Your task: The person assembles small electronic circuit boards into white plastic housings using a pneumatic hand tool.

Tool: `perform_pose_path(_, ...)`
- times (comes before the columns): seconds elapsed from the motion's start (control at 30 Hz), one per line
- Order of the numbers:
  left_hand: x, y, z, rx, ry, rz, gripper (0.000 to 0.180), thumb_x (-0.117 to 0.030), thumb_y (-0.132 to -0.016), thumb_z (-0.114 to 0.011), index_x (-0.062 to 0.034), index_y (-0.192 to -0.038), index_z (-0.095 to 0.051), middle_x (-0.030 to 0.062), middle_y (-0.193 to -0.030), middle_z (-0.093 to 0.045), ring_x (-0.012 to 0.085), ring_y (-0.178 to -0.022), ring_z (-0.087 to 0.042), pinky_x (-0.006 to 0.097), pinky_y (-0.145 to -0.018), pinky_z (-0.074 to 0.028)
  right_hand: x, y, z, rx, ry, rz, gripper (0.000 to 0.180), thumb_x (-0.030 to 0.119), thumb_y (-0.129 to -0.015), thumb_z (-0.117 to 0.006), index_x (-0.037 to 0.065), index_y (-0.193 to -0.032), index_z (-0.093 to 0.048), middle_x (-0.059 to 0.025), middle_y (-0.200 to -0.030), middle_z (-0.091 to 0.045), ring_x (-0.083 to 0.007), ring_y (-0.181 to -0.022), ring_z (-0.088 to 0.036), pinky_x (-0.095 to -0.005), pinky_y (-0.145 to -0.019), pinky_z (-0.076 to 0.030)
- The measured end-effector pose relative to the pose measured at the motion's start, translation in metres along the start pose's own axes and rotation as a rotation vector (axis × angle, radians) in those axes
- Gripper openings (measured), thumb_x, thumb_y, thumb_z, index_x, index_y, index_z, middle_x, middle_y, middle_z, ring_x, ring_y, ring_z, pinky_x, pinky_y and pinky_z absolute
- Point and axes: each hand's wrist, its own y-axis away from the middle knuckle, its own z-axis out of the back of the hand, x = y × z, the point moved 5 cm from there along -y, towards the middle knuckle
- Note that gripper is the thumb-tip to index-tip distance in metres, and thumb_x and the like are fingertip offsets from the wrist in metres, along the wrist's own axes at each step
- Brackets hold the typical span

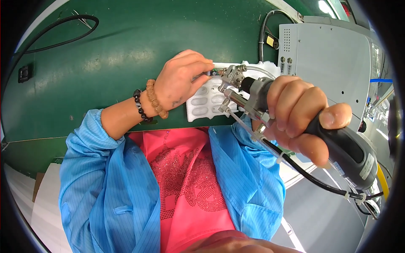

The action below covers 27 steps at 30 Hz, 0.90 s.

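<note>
My right hand (299, 114) is wrapped round the black and grey grip of a power screwdriver (344, 147), a tool with a metal head, a thin tube and a cable. The head points left, its tip close to my left fingertips. My left hand (181, 76) has its fingers and thumb closed on the edge of a small green circuit board (216, 71). Part of the board is hidden by the fingers and the metal head. Beneath it lies a white moulded tray (188, 110) with oval hollows, partly covered by the tool.
A grey metal box (325, 63) stands at the right on the green table (139, 38). A black cable (50, 47) loops at the far left, near tweezers (84, 21) and a small black part (25, 74). Another black cable (261, 38) curves beside the box.
</note>
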Motion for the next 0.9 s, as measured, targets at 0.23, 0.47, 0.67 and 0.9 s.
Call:
perform_pose_path(0.23, -0.004, -0.001, -0.002, -0.008, -0.012, -0.040, 0.024, -0.002, -0.073, -0.073, 0.0011, -0.096, -0.069, 0.0119, -0.096, -0.067, 0.0296, -0.091, -0.063, 0.037, -0.080, -0.053, 0.007, 0.002, 0.006, 0.057, -0.002, 0.001, 0.050, 0.051, -0.091, -0.063, 0.012, -0.117, -0.047, 0.0034, -0.071, -0.054, -0.0079, -0.056, -0.054, -0.0235, -0.049, -0.043)
perform_pose_path(0.47, -0.003, -0.001, -0.002, -0.007, -0.008, -0.030, 0.023, -0.002, -0.074, -0.073, 0.0012, -0.097, -0.069, 0.0121, -0.096, -0.067, 0.0299, -0.091, -0.063, 0.038, -0.080, -0.053, 0.006, 0.002, 0.005, 0.068, -0.008, -0.013, 0.051, 0.052, -0.090, -0.063, 0.012, -0.118, -0.048, 0.0035, -0.071, -0.054, -0.0077, -0.056, -0.055, -0.0233, -0.050, -0.043)
perform_pose_path(0.67, -0.004, -0.005, -0.004, -0.001, -0.004, -0.050, 0.023, -0.002, -0.074, -0.073, 0.0013, -0.096, -0.069, 0.0121, -0.096, -0.066, 0.0300, -0.091, -0.062, 0.038, -0.081, -0.053, 0.010, 0.002, 0.005, 0.054, 0.039, -0.019, 0.051, 0.052, -0.090, -0.063, 0.013, -0.118, -0.048, 0.0038, -0.071, -0.054, -0.0079, -0.056, -0.054, -0.0236, -0.050, -0.042)
perform_pose_path(0.9, 0.002, 0.001, 0.006, 0.016, -0.056, 0.007, 0.031, 0.001, -0.071, -0.076, -0.0018, -0.101, -0.069, 0.0105, -0.099, -0.069, 0.0292, -0.094, -0.064, 0.036, -0.080, -0.054, -0.007, 0.000, 0.005, 0.052, -0.049, -0.019, 0.048, 0.050, -0.091, -0.062, 0.013, -0.116, -0.048, 0.0039, -0.070, -0.054, -0.0079, -0.056, -0.053, -0.0238, -0.050, -0.042)
